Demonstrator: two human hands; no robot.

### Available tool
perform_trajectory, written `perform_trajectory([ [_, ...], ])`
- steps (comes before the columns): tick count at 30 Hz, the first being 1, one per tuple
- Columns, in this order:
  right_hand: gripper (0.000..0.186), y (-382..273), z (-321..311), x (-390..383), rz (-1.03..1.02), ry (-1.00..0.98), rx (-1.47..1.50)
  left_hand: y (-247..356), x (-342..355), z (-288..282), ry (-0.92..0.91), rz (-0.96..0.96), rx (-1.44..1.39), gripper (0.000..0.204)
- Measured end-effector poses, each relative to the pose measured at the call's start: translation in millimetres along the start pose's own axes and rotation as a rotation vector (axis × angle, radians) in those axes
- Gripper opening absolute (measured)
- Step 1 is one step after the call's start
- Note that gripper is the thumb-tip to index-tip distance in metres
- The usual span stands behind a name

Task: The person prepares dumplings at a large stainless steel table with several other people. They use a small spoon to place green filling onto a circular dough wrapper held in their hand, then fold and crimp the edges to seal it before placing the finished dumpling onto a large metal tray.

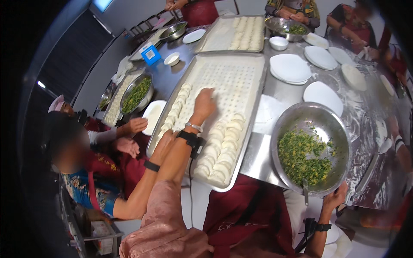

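Observation:
My left hand [204,105], at the end of a pink sleeve, is closed over the middle of a large metal tray [255,124] with a white dotted lining. Its fingertips are turned away, so what they hold, if anything, is hidden. Rows of filled dumplings [218,148] lie in the tray's near right part; another row [174,107] runs along its left side. At the lower right, my right hand [335,197] grips the near rim of a steel bowl [343,167]. Chopped green and yellow filling [303,157] lies in this bowl, and a spoon [306,191] leans on its near edge.
A co-worker's arm [144,182] reaches over the tray's near left, beside my left arm. Another person's hands [131,137] are near a white plate [154,117]. White plates [290,69] stand right of the tray. Further back are a second dumpling tray [215,36] and filling bowls [144,94].

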State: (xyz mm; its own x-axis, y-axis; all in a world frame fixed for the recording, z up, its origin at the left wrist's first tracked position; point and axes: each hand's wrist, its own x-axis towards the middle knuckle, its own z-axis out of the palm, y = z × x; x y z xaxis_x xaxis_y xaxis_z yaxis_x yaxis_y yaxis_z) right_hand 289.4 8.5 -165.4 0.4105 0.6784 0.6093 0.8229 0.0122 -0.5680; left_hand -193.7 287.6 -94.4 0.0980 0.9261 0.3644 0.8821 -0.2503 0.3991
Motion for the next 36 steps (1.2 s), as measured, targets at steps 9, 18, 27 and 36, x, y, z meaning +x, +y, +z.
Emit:
perform_trajectory([
  [9, 0.027, -8, 5, 10, 0.042, 0.000, -0.233, -121, 18, 57, -0.071, -0.021, 0.203, 0.049],
  [18, 0.020, -12, -5, 14, 0.011, 0.037, -0.205, -168, 47, 109, 0.014, 0.120, 0.421, 0.032],
  [27, 0.022, -21, 0, 11, 0.015, 0.013, -0.152, -159, 16, 74, -0.038, 0.130, 0.528, 0.035],
  [36, 0.026, -17, 1, 9, 0.013, -0.010, -0.100, -208, -2, 72, 0.174, 0.481, 0.370, 0.014],
])
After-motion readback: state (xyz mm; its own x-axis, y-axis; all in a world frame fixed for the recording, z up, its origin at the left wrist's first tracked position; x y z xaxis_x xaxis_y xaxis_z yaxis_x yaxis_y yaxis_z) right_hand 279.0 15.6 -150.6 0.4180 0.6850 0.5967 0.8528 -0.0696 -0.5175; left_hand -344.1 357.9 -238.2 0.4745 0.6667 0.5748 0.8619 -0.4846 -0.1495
